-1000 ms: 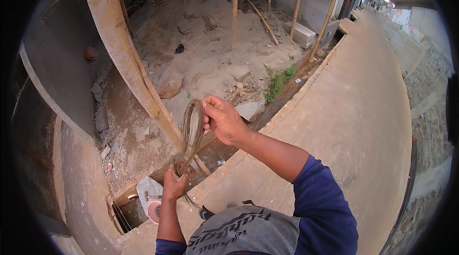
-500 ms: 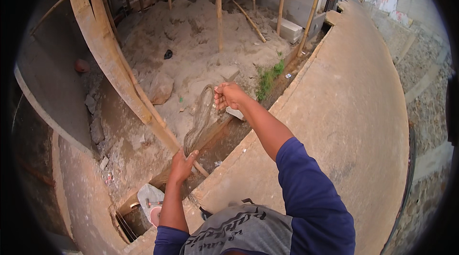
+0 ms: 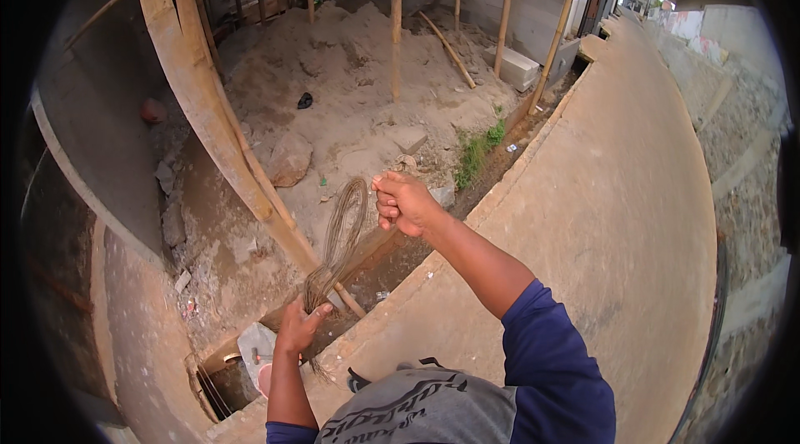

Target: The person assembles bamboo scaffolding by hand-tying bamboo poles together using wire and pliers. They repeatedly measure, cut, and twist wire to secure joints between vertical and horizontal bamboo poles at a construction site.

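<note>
A looped bundle of thin, dull wire [image 3: 340, 231] stands up from my left hand [image 3: 298, 327], which grips its lower part between thumb and fingers. Loose wire ends hang below that hand. My right hand [image 3: 406, 204] is closed, knuckles up, just right of the top of the loop with a small gap between. Whatever its fingers hold, perhaps a strand, is too fine to make out. Both hands are above a narrow drainage ditch [image 3: 392, 261] beside the concrete path.
A thick bamboo pole [image 3: 196, 102] slants down on the left, near my left hand. Beyond the ditch lie a sand heap [image 3: 350, 52], a big stone [image 3: 290, 159] and upright bamboo posts [image 3: 396, 27]. A pink container [image 3: 265, 379] sits by the ditch opening. The concrete path [image 3: 617, 194] runs away right.
My right hand has moved off the top of the wire loop to the right. My left hand sits a little lower and farther left, and wire ends now show beneath it.
</note>
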The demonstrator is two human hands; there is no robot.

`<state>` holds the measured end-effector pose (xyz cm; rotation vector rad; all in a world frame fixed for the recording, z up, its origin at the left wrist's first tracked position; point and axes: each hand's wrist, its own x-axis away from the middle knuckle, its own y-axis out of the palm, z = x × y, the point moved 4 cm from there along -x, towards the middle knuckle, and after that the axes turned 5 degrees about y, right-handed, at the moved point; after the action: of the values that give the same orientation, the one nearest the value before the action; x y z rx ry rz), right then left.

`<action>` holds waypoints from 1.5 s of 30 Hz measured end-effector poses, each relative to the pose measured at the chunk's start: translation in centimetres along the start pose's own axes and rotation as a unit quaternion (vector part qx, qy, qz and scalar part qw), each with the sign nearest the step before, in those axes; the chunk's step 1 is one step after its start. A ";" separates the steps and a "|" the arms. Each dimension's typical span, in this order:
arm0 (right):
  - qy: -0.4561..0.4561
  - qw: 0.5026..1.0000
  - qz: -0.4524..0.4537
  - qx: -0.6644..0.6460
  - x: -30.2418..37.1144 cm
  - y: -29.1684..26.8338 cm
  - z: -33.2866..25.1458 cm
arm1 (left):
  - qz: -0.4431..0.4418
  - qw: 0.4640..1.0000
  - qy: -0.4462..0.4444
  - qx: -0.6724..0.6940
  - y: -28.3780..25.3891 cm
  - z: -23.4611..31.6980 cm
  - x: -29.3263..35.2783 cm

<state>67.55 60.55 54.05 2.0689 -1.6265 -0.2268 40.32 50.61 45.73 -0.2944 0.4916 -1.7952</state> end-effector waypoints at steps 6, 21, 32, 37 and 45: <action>-0.243 0.939 0.243 0.002 1.1 -11.5 -18.2 | 0.009 0.999 -0.043 0.006 -2.3 -5.7 4.1; 0.070 0.996 -0.046 0.029 3.3 4.6 5.7 | 0.056 0.998 -0.031 0.016 -1.8 -7.4 4.2; 0.017 0.996 -0.079 0.032 2.2 6.4 6.3 | 0.050 0.994 -0.033 0.089 -1.9 -6.5 5.5; -0.010 0.996 -0.075 0.055 2.2 6.9 6.5 | 0.044 0.992 -0.055 0.102 -2.2 -6.0 5.8; -0.014 0.989 -0.120 -0.085 2.4 7.7 6.3 | 0.041 0.996 -0.035 0.076 -2.3 -5.8 5.7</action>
<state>58.92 55.27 52.69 2.1337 -1.3200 -0.4628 34.18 46.68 41.42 -0.2264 0.3116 -1.7260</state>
